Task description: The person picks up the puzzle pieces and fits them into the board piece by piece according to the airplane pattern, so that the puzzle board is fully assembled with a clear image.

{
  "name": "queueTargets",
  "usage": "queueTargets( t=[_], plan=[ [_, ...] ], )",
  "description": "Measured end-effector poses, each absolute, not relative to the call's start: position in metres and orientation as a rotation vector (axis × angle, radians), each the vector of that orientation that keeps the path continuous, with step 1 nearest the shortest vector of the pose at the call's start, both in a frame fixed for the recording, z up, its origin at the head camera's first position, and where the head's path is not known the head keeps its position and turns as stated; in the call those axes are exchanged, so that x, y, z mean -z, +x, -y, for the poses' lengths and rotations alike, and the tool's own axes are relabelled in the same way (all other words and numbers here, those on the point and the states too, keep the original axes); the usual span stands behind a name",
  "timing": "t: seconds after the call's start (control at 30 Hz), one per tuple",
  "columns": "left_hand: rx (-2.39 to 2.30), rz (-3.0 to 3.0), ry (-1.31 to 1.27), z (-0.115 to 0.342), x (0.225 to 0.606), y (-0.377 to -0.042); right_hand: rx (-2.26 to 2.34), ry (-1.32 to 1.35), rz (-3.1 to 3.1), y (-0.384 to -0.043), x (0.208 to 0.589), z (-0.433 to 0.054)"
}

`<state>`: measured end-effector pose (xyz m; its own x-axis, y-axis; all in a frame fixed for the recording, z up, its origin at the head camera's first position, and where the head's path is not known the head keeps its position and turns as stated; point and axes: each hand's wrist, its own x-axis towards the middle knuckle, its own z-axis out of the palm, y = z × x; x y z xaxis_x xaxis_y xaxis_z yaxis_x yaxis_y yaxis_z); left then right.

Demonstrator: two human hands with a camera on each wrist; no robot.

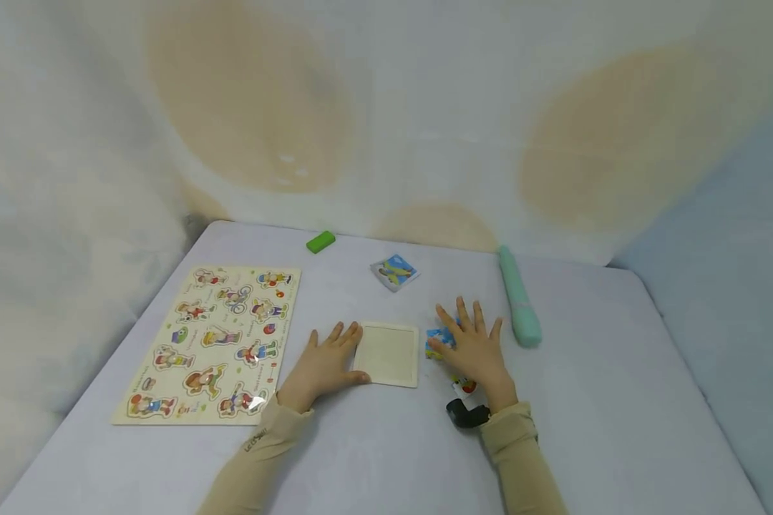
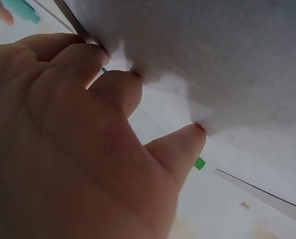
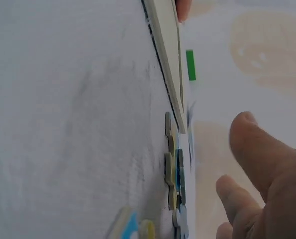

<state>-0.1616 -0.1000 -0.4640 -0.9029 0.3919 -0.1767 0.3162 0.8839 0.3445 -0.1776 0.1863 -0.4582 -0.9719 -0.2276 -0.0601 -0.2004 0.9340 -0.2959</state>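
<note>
A square, shallow wooden puzzle tray (image 1: 386,355) lies bare in the middle of the table. My left hand (image 1: 325,365) rests at its left side, thumb and fingers spread along the edge. In the left wrist view the fingertips (image 2: 200,130) press on the white tabletop. Over blue and yellow jigsaw pieces (image 1: 434,345) hovers my right hand (image 1: 475,354), its fingers spread and partly hiding them. Another piece (image 1: 465,387) with a red and yellow print shows below the palm. From the right wrist view, several pieces (image 3: 171,174) lie close to the tray's edge, apart from the thumb (image 3: 252,144).
To the left lies a large picture board (image 1: 215,347) with printed children. Farther back are a green block (image 1: 321,242) and a small square picture card (image 1: 395,272). A mint-green tapered object (image 1: 519,300) lies at the right, and a black curved object (image 1: 467,414) by the right wrist.
</note>
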Motion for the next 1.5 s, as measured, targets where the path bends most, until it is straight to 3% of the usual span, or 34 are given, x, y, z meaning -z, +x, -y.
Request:
queueTargets(
  t=[0.83,1.5],
  plan=[
    [-0.421,-2.818,0.562,0.1,0.457,-0.156,0.899,-0.282,-2.986,-0.186,0.461,-0.18],
    [-0.409,-2.822,0.571,0.098,0.459,-0.157,0.781,-0.566,-2.918,-0.202,0.468,-0.079]
  ],
)
